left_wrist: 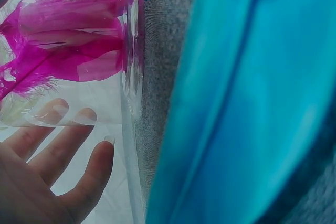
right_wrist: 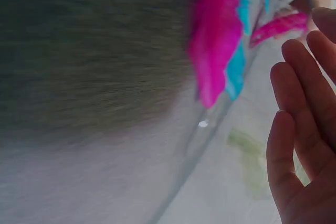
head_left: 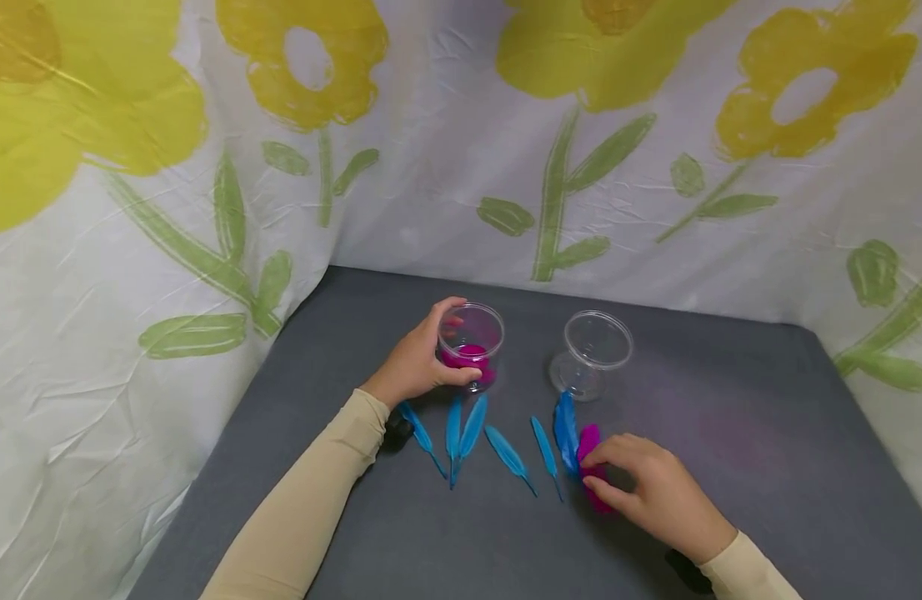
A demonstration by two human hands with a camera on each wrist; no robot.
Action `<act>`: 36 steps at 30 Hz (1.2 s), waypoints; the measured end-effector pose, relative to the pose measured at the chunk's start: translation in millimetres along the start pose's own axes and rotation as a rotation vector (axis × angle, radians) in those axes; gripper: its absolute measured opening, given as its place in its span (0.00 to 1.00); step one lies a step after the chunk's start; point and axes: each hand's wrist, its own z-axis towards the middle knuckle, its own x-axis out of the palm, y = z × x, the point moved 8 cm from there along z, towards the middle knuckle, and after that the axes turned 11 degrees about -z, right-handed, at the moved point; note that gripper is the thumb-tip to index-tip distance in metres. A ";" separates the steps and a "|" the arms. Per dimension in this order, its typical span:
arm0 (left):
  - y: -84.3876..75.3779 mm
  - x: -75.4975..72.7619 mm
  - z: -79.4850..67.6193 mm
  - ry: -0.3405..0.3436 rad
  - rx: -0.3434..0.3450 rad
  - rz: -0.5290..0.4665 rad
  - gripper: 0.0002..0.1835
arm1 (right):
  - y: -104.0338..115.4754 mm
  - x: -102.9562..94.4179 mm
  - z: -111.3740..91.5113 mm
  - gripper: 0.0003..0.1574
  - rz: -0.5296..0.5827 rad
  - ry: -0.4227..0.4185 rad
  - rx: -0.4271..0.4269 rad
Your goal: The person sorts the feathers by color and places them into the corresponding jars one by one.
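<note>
My left hand [head_left: 423, 354] grips a clear plastic cup [head_left: 472, 329] from its left side, thumb in front and fingers behind. Magenta feathers [left_wrist: 73, 35] lie bunched inside that cup. My right hand [head_left: 656, 492] is over the table at the right, its thumb and forefinger apart. Their tips overlap a loose magenta feather [head_left: 594, 492] in the head view. In the right wrist view this magenta feather [right_wrist: 216, 45] shows beside the fingers [right_wrist: 294, 87], with nothing between them. A wide blue feather [head_left: 566, 425] lies against the magenta one's left side.
A second clear cup [head_left: 598, 342], stemmed, stands behind the blue and magenta feathers. Several slim blue feathers [head_left: 508, 450] lie in a row across the dark grey table [head_left: 731, 400]. A white curtain [head_left: 431, 167] with painted yellow flowers hangs around the table's back and sides.
</note>
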 end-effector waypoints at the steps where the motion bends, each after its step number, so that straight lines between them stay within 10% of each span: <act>1: 0.0 -1.2 -0.2 -0.003 0.001 -0.002 0.60 | -0.5 0.4 -3.6 0.20 -0.009 0.003 0.004; 36: 3.1 0.8 0.7 0.013 -0.012 -0.012 0.60 | -2.1 19.4 -40.0 0.21 -0.123 0.083 0.054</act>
